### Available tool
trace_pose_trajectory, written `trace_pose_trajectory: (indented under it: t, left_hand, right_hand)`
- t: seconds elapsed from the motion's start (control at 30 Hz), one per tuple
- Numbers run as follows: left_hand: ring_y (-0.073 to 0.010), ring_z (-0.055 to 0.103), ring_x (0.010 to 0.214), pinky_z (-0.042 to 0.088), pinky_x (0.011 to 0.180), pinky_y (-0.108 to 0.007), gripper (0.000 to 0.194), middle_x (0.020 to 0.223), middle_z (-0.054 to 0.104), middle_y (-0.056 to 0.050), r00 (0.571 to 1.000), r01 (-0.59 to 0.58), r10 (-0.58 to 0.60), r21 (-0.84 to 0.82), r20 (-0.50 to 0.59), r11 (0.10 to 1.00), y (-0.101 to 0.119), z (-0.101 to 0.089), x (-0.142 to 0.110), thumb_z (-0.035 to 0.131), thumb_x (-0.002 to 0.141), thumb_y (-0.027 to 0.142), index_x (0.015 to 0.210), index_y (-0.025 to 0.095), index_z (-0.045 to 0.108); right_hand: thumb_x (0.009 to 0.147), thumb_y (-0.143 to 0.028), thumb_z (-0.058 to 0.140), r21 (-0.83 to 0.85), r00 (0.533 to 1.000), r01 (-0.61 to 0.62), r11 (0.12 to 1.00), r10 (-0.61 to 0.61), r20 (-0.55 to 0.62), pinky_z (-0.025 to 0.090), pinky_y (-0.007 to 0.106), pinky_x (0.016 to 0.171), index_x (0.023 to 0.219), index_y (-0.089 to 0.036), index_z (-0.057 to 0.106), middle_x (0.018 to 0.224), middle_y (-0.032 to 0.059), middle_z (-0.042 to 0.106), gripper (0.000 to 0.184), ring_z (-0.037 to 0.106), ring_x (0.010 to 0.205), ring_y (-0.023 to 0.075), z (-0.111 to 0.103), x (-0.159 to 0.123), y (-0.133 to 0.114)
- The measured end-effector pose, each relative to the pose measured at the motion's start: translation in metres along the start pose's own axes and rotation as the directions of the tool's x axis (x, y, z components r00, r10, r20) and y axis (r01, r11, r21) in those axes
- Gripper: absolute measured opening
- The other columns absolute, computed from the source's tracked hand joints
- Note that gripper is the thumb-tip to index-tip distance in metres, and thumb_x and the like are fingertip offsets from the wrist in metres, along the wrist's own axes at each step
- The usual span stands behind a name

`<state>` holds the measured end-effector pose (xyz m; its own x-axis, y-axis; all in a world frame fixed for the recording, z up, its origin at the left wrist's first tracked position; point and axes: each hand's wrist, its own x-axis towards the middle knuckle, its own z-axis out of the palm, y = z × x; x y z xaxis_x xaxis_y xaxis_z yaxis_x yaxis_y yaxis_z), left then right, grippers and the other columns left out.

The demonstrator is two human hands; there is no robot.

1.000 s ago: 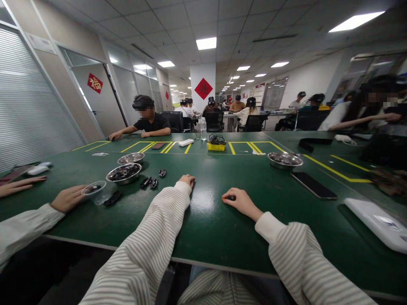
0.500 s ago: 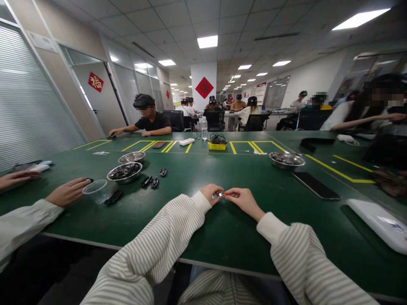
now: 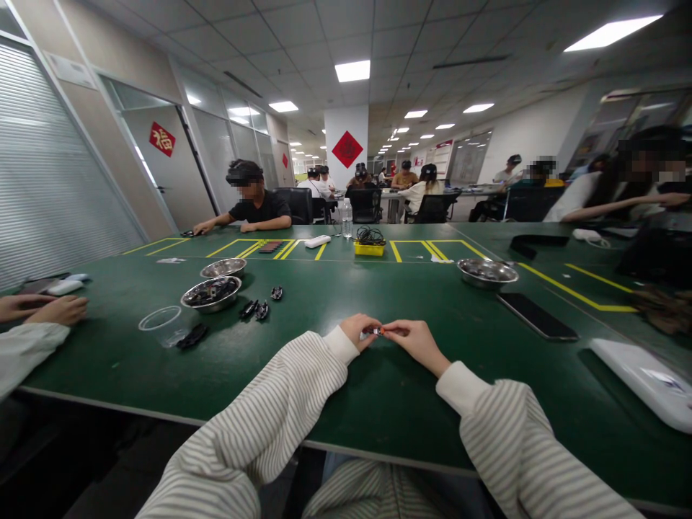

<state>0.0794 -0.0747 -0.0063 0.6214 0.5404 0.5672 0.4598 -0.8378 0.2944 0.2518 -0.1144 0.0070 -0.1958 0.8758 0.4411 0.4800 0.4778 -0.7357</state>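
Just above the green table (image 3: pixel 346 404), my two hands meet in front of me. My left hand (image 3: pixel 360 330) is closed in a pinch on a small part with a shiny silvery face (image 3: pixel 375 331). From the other side, the fingertips of my right hand (image 3: pixel 414 339) pinch a tiny orange-red piece (image 3: pixel 382 330) against it. Both are too small for me to name more exactly, and my fingers partly cover them. Left of my hands lie several black plastic parts (image 3: pixel 262 311).
At left are a metal bowl of dark parts (image 3: pixel 210 297), another bowl (image 3: pixel 223 268), and a clear plastic cup (image 3: pixel 162 326). On the right are a metal bowl (image 3: pixel 487 275), a phone (image 3: pixel 536 316) and a white case (image 3: pixel 643 382). A co-worker's hand (image 3: pixel 59 311) is at far left.
My hands have barely moved; the small part has turned slightly between my fingers. The co-worker's hand at left has drawn back from beside the plastic cup.
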Motion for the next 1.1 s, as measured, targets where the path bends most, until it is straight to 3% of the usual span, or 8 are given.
trace_pose_trajectory:
  t: [0.3,0.57,0.67,0.77,0.83,0.93,1.03,1.1]
  left_hand:
    - [-0.0087,0.049,0.063,0.041,0.061,-0.02,0.021,0.069,0.056,-0.001,1.0,-0.006,0.006,-0.018,0.0,1.0,-0.001,0.001,-0.001,0.051,0.071,0.026,0.088,0.015,0.055]
    - [-0.0097,0.05,0.068,0.041,0.064,-0.02,0.019,0.073,0.055,-0.001,0.994,-0.104,0.099,0.083,0.053,0.991,-0.01,0.008,-0.001,0.046,0.075,0.027,0.086,0.021,0.06]
    - [-0.0111,0.05,0.071,0.041,0.066,-0.021,0.018,0.073,0.055,-0.002,0.997,-0.038,0.023,0.197,0.077,0.98,-0.024,0.005,0.003,0.047,0.074,0.025,0.084,0.022,0.061]
    - [-0.0125,0.049,0.074,0.04,0.068,-0.023,0.018,0.075,0.054,-0.003,0.982,0.165,-0.186,0.326,0.034,0.931,-0.05,-0.011,0.005,0.048,0.073,0.024,0.084,0.022,0.061]
    - [-0.0139,0.049,0.078,0.04,0.069,-0.023,0.018,0.079,0.055,-0.003,0.928,0.35,-0.372,0.411,-0.028,0.842,-0.069,-0.027,0.003,0.047,0.073,0.024,0.085,0.023,0.061]
    - [-0.0163,0.048,0.084,0.039,0.07,-0.024,0.02,0.084,0.055,-0.004,0.78,0.587,-0.609,0.503,-0.143,0.634,-0.097,-0.051,-0.004,0.045,0.074,0.024,0.087,0.024,0.06]
    - [-0.0171,0.049,0.086,0.039,0.07,-0.024,0.023,0.089,0.055,-0.004,0.642,0.688,-0.755,0.531,-0.13,0.494,-0.115,-0.063,-0.011,0.045,0.073,0.026,0.092,0.024,0.058]
    - [-0.0177,0.049,0.088,0.039,0.071,-0.024,0.026,0.093,0.054,-0.005,0.611,0.693,-0.785,0.545,-0.097,0.472,-0.121,-0.065,-0.013,0.045,0.074,0.028,0.098,0.025,0.055]
  right_hand:
    - [0.064,-0.027,0.058,0.051,1.0,-0.008,0.999,0.007,0.023,0.047,0.023,0.061,0.073,-0.014,0.066,0.07,0.0055,0.066,0.018,0.061,0.064,0.0162,0.002,0.0,0.003]
    - [0.063,-0.033,0.057,-0.101,0.99,-0.096,0.99,0.105,0.09,0.043,0.021,0.054,0.069,-0.014,0.064,0.062,0.0034,0.064,0.02,0.058,0.057,0.0134,0.001,0.003,0.01]
    - [0.065,-0.031,0.054,-0.161,0.988,-0.068,0.985,0.089,0.127,0.04,0.021,0.054,0.068,-0.015,0.064,0.061,0.002,0.064,0.019,0.056,0.057,0.0124,0.0,0.004,0.009]
    - [0.068,-0.031,0.051,-0.195,0.986,-0.046,0.98,0.076,0.148,0.039,0.021,0.054,0.069,-0.016,0.064,0.062,0.0017,0.064,0.02,0.055,0.057,0.0121,-0.001,0.004,0.008]
    - [0.069,-0.03,0.05,-0.198,0.984,-0.035,0.98,0.068,0.163,0.039,0.021,0.054,0.07,-0.016,0.064,0.064,0.0018,0.064,0.02,0.055,0.057,0.0121,-0.002,0.004,0.007]
    - [0.069,-0.03,0.049,-0.192,0.983,-0.024,0.981,0.059,0.175,0.039,0.021,0.054,0.07,-0.016,0.064,0.064,0.0019,0.064,0.02,0.055,0.057,0.012,-0.002,0.003,0.006]
    - [0.069,-0.03,0.049,-0.181,0.982,-0.033,0.983,0.066,0.175,0.039,0.021,0.054,0.07,-0.016,0.064,0.064,0.002,0.064,0.021,0.055,0.056,0.0121,-0.001,0.003,0.005]
    - [0.069,-0.03,0.049,-0.176,0.982,-0.041,0.984,0.072,0.176,0.039,0.021,0.054,0.07,-0.016,0.064,0.065,0.0019,0.064,0.021,0.055,0.056,0.012,-0.001,0.004,0.004]
